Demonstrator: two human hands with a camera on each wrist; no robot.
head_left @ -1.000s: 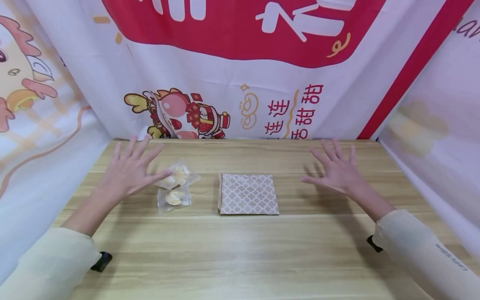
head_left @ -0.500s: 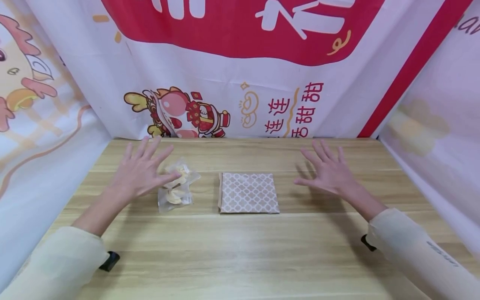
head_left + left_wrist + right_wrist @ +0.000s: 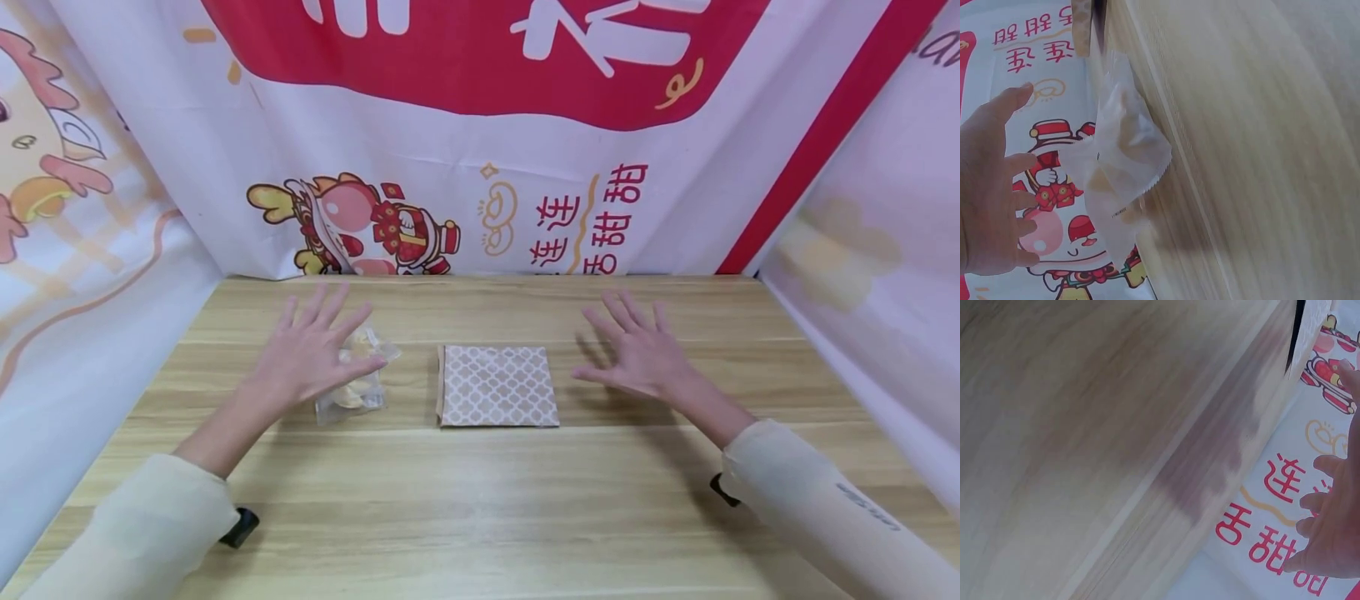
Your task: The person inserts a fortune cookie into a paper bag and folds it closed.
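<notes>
My left hand (image 3: 300,360) hovers with spread fingers over the small clear packets (image 3: 351,398), partly covering them. Pale yellow pieces show through the wrapping; in the left wrist view the packets (image 3: 1129,140) lie beside the hand, apart from its fingers. A flat, folded brown paper bag (image 3: 498,387) with a white lattice pattern lies at the middle of the table. To its right, my right hand (image 3: 641,360) is held above the wood, fingers spread, touching nothing. The right wrist view shows that hand (image 3: 1335,515) at the edge of the picture.
A light wood-grain table (image 3: 480,508) spans the front. Behind it hangs a printed white and red cloth (image 3: 450,142), and similar cloths stand on the left (image 3: 82,208) and right (image 3: 862,208) sides.
My left hand has moved to the right, further over the packets. My right hand has moved left, nearer the paper bag. The packets and bag have stayed in place.
</notes>
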